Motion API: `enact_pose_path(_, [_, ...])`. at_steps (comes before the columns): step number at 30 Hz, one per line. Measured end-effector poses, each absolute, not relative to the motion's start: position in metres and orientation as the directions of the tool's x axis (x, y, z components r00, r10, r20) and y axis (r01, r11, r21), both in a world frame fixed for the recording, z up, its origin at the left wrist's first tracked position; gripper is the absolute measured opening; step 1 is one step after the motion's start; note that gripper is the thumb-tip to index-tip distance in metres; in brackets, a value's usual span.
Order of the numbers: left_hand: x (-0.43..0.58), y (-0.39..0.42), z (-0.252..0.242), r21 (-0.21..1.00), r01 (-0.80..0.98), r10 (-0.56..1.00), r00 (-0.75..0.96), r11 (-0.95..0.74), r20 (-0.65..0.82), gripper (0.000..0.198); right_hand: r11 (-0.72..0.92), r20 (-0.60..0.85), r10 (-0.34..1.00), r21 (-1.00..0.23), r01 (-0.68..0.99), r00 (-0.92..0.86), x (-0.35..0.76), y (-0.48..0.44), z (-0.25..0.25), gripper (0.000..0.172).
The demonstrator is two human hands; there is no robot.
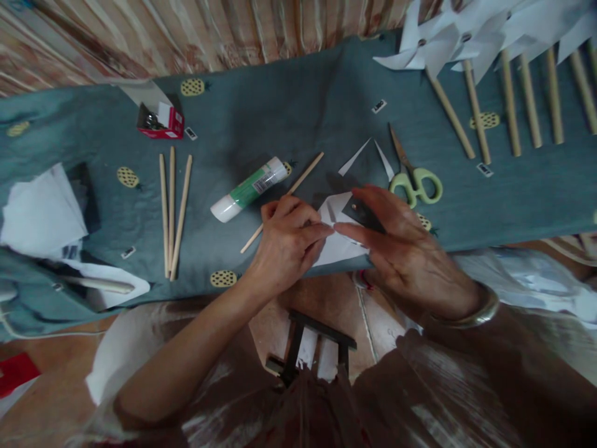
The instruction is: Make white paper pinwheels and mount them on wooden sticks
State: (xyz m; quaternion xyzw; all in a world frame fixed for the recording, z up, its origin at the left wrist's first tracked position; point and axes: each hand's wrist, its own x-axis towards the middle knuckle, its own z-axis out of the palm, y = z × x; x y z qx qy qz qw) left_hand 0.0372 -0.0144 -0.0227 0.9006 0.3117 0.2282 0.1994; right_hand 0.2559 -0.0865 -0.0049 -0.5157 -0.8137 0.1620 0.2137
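My left hand has its fingers closed together on a small sheet of white paper near the table's front edge. My right hand holds the same paper from the other side, its thumb near my left fingertips and its index finger over a dark flap. Part of the sheet is hidden beneath the fingers. A thin wooden stick passes behind my left hand, beside a green and white glue stick. Green-handled scissors lie just beyond my right hand, next to two paper slivers.
Several white paper pinwheels on sticks lie at the far right. Three wooden sticks rest on the left, below a red box of small metal pieces. Stacked paper sits at the far left. A pleated curtain hangs behind the table.
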Motion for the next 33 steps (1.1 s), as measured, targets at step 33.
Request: enact_pose_path(33, [0.038, -0.015, -0.029, 0.557, 0.466, 0.697, 0.64, -0.687, 0.324, 0.015, 0.185, 0.088, 0.979, -0.758, 0.625, -0.184, 0.249, -0.083, -0.004, 0.008])
